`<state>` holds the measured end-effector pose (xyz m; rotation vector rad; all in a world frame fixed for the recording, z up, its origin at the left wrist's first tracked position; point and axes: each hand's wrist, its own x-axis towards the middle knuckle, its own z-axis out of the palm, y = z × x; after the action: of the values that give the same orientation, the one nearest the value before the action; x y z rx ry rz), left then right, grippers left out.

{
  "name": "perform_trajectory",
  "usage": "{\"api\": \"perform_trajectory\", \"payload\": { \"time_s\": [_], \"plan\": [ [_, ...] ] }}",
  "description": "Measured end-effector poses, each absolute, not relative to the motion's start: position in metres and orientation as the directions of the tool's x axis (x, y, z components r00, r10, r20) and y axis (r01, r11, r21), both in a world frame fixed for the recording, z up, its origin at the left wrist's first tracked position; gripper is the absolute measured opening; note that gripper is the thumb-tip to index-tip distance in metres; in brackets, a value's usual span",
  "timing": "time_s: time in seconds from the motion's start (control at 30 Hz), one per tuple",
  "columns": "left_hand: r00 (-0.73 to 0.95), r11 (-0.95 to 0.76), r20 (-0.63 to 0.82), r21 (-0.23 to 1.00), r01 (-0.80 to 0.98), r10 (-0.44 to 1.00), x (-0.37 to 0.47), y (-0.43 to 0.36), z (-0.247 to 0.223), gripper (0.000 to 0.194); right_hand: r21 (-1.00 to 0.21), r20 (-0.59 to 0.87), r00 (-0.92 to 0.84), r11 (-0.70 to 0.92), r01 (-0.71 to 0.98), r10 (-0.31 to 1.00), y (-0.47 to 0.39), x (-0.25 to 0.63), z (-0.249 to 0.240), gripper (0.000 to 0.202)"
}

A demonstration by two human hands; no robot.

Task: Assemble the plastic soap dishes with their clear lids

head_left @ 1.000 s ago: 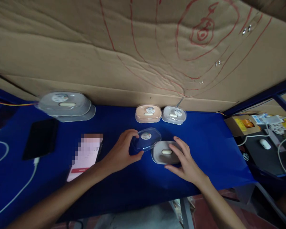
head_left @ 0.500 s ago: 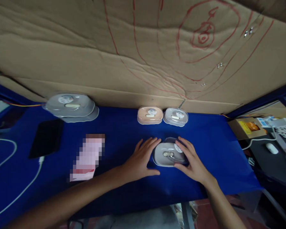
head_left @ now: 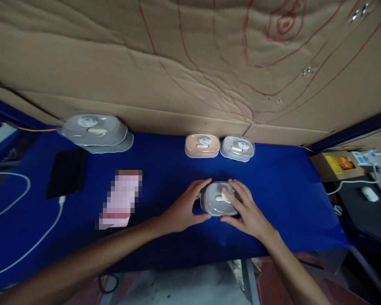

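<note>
A small grey box with a clear lid (head_left: 213, 203) sits on the blue table surface, with a pale oblong piece and a round sticker on its top. My left hand (head_left: 184, 207) curves round its left end, thumb at the near side and fingers at the far side. Gripping the right end is my right hand (head_left: 249, 209), its index finger lying over the lid by the sticker. Part of the box's right side is hidden behind these fingers. Behind it stand a peach lidded box (head_left: 195, 149) and another grey lidded box (head_left: 231, 153), side by side.
Larger grey lidded containers (head_left: 109, 134) are stacked at the back left. In front of them lie a black phone (head_left: 66, 173) on a white cable (head_left: 52, 226) and a blurred-out pink screen (head_left: 122, 197). Cardboard (head_left: 114, 76) walls the back. On the right are an open carton (head_left: 335, 165) and a white mouse (head_left: 370, 194).
The clear lid, earlier tilted and off to the right in my right hand, now sits over the grey box. My left hand has closed in on the box's left end. The view has shifted slightly.
</note>
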<state>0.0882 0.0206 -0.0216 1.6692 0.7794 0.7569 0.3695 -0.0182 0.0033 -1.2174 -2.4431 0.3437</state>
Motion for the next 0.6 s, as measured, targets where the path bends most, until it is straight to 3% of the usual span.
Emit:
{"api": "perform_trajectory", "payload": {
  "time_s": [0.23,0.4,0.5,0.6],
  "plan": [
    [0.567,-0.099,0.072,0.995,0.017,0.820,0.086,0.016,-0.012,0.087,-0.388,0.231,-0.553,0.597,0.702,0.800,-0.017,0.366,0.002,0.091],
    [0.608,-0.251,0.103,0.954,0.163,0.787,0.080,0.018,-0.001,0.082,-0.349,0.230,-0.551,0.597,0.722,0.802,-0.019,0.375,-0.002,0.093],
    [0.562,-0.399,0.140,0.839,0.369,0.815,0.074,0.036,0.011,0.070,-0.313,0.237,-0.493,0.546,0.777,0.837,-0.023,0.400,-0.006,0.090],
    [0.477,-0.503,0.233,0.636,0.585,0.848,0.073,0.069,0.025,0.064,-0.249,0.290,-0.343,0.417,0.874,0.893,-0.024,0.440,-0.013,0.086]
  ]
}}
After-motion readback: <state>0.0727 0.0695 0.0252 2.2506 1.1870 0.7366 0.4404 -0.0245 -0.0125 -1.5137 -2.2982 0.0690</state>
